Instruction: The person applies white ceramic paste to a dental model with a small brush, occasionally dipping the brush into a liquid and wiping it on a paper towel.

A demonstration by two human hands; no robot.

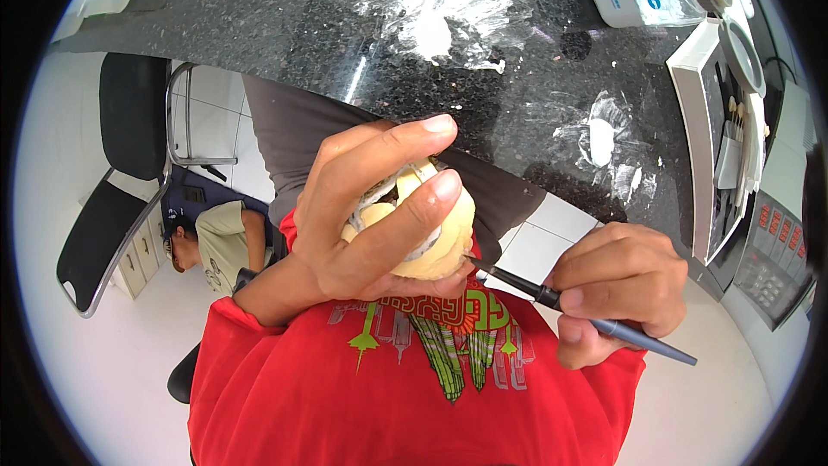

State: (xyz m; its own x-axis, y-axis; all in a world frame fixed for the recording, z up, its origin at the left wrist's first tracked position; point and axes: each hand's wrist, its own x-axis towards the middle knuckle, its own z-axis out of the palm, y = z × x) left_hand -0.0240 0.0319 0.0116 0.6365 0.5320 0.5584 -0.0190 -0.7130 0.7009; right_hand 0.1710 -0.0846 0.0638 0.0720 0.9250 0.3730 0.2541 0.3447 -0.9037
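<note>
Gripping a rounded yellow object [454,242] in left hand [349,229], slim tool [541,295] in right hand [623,289]

The head view looks steeply down from the wearer's own head through a wide fisheye lens, edges bowing toward its dark rim. The red shirt [285,380] fills six o'clock, close by; the left grip [341,237] shows near the middle, the right grip [625,289] toward four, both close; the bench [500,103] spreads across twelve, beyond.
</note>
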